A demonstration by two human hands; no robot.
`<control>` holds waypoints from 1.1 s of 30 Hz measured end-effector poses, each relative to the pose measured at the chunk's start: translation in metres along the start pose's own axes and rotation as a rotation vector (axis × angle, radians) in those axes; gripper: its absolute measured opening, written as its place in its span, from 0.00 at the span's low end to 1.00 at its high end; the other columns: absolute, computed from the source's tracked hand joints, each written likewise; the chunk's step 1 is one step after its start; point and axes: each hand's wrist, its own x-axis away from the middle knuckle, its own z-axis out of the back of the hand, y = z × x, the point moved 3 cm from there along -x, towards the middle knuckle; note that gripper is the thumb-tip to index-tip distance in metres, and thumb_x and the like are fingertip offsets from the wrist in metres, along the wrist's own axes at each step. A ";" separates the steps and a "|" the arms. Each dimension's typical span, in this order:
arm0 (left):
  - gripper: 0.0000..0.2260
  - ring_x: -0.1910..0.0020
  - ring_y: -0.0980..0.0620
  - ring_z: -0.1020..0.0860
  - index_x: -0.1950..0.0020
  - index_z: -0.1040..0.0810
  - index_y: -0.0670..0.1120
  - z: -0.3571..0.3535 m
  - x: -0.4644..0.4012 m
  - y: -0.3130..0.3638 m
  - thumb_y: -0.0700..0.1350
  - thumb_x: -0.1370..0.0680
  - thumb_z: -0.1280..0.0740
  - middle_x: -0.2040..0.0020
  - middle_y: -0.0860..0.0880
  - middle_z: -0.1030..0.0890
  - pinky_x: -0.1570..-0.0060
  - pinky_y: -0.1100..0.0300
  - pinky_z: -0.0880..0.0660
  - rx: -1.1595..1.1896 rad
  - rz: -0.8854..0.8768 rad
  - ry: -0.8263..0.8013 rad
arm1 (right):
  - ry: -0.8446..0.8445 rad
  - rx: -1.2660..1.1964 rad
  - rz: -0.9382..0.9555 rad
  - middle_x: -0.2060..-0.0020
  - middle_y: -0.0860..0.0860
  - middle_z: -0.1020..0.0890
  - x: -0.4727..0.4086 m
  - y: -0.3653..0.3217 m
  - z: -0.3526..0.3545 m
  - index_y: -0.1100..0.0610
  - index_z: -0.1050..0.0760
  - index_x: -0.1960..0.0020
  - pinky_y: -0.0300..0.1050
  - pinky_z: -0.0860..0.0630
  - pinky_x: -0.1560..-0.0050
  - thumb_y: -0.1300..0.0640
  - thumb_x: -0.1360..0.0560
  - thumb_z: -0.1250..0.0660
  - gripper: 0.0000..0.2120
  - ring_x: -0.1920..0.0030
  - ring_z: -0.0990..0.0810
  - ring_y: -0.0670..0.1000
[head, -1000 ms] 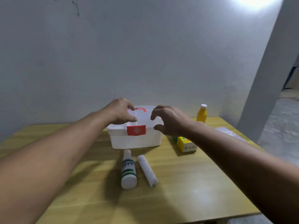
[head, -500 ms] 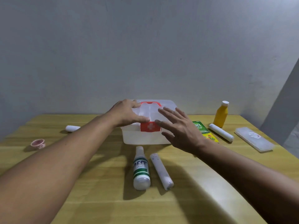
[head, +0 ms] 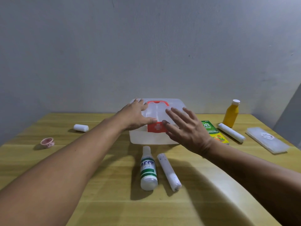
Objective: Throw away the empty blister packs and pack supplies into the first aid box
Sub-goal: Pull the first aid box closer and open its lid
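Note:
The white first aid box with a red handle and a red cross latch stands at the table's middle back, lid down. My left hand rests on the lid's left side, thumb by the latch. My right hand hovers with fingers spread over the box's right front, its thumb tip at the latch. In front of the box lie a white bottle with a green label and a white bandage roll. No blister pack is in view.
To the right lie a green and yellow medicine carton, another long white roll, a yellow bottle and a flat clear case. At the left sit a short white roll and a small pink tape ring.
My right hand has lifted off the lid and spread its fingers. The view has swung left, bringing the left rolls and the clear case into sight. My left hand stays on the lid.

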 end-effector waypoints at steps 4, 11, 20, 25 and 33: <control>0.36 0.20 0.50 0.52 0.21 0.45 0.49 -0.001 0.001 0.000 0.60 0.24 0.36 0.20 0.49 0.49 0.24 0.49 0.49 -0.007 -0.008 -0.007 | 0.014 0.035 0.025 0.41 0.67 0.21 -0.001 -0.001 0.000 0.58 0.32 0.38 0.66 0.24 0.47 0.52 0.24 0.34 0.18 0.41 0.21 0.67; 0.36 0.21 0.56 0.55 0.22 0.42 0.45 0.004 -0.005 -0.011 0.65 0.23 0.43 0.20 0.50 0.47 0.23 0.52 0.56 0.313 -0.037 -0.069 | 0.017 -0.050 -0.068 0.44 0.62 0.17 -0.014 -0.001 0.017 0.60 0.19 0.49 0.61 0.22 0.47 0.54 0.20 0.41 0.14 0.44 0.18 0.62; 0.39 0.39 0.52 0.20 0.35 0.23 0.47 -0.001 0.000 -0.037 0.75 0.29 0.49 0.38 0.48 0.18 0.37 0.48 0.25 1.319 0.179 0.237 | -0.021 -0.343 -0.427 0.43 0.57 0.17 -0.052 0.015 0.036 0.59 0.24 0.42 0.59 0.28 0.38 0.54 0.20 0.46 0.15 0.42 0.19 0.59; 0.37 0.24 0.50 0.39 0.26 0.34 0.48 -0.007 0.002 -0.041 0.70 0.27 0.52 0.25 0.48 0.33 0.25 0.48 0.45 1.342 0.296 0.434 | 0.075 -0.402 -0.509 0.58 0.59 0.17 -0.079 0.039 0.046 0.61 0.23 0.47 0.53 0.26 0.58 0.55 0.21 0.43 0.13 0.59 0.21 0.62; 0.27 0.21 0.44 0.47 0.21 0.51 0.42 -0.026 0.009 -0.026 0.52 0.17 0.51 0.19 0.45 0.51 0.25 0.51 0.49 0.435 0.285 0.086 | 0.013 -0.418 -0.692 0.49 0.58 0.15 -0.122 0.095 0.023 0.55 0.20 0.42 0.50 0.24 0.54 0.55 0.20 0.39 0.12 0.51 0.19 0.60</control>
